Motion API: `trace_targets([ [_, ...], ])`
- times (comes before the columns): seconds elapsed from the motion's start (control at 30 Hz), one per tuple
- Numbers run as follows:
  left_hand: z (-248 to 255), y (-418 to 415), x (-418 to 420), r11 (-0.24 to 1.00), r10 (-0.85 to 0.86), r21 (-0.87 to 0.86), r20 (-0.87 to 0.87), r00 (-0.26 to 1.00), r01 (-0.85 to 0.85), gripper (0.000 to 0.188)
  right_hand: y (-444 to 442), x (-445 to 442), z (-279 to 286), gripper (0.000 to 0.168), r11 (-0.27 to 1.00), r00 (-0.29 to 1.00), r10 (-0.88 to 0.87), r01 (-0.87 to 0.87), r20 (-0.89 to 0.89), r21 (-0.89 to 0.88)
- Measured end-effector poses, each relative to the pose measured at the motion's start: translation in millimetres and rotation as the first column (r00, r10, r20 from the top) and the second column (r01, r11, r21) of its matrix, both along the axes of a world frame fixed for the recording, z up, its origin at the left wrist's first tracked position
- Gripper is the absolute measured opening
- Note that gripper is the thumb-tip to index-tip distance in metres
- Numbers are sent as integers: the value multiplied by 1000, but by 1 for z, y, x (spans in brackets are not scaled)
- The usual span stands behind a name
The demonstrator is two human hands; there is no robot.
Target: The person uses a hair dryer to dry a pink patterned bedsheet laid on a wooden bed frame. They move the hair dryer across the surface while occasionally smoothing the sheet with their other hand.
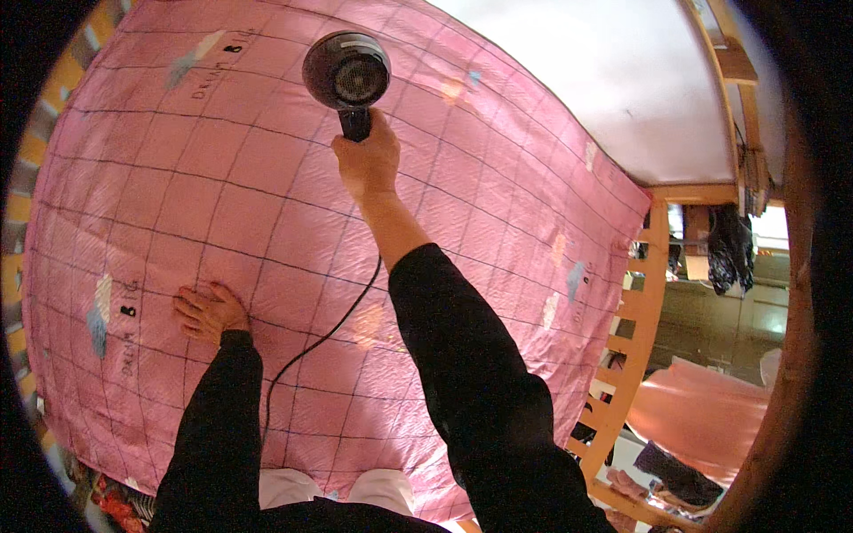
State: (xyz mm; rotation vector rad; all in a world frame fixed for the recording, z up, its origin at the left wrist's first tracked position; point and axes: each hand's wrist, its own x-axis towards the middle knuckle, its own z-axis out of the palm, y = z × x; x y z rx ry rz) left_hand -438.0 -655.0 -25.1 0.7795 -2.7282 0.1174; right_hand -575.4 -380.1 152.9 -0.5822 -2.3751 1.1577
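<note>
My right hand [372, 163] grips the handle of a dark hair dryer [346, 70], its round rear grille facing up at me. The dryer is held above a pink checked bed sheet [266, 220] that bears printed lettering and small cloud-like patches. From under my right forearm a black power cord [320, 343] curves down across the sheet towards my left sleeve. My left hand [212, 312] rests palm down on the sheet at the left, fingers spread, holding nothing. At the bottom, my knees [380, 490] in pale trousers are on the sheet.
Wooden slatted rails [633, 333] edge the bed on the right, and more slats [14, 266] run along the left. A white wall [586, 86] rises at the upper right. Past the right rail, well below, lie a floor [706, 320] and a pink-orange cloth [700, 413]; a black plastic bag [730, 250] hangs there.
</note>
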Motion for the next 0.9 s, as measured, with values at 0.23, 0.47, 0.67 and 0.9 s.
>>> trace_targets([
  [0.23,-6,-6,1,996,-19,-86,-13,1000,18,65,164,60,-12,35,888,888,-460,460,-7,14],
  [0.47,-5,-1,1,999,-20,-48,-64,998,17,65,287,223,54,38,575,572,-813,759,-109,-307],
  [0.67,-7,0,2,993,27,-115,57,998,-20,67,266,311,86,33,586,480,-810,629,-337,-512],
  [0.9,1,5,4,1000,9,-25,20,1000,-9,67,219,338,108,40,682,598,-713,472,-366,-558],
])
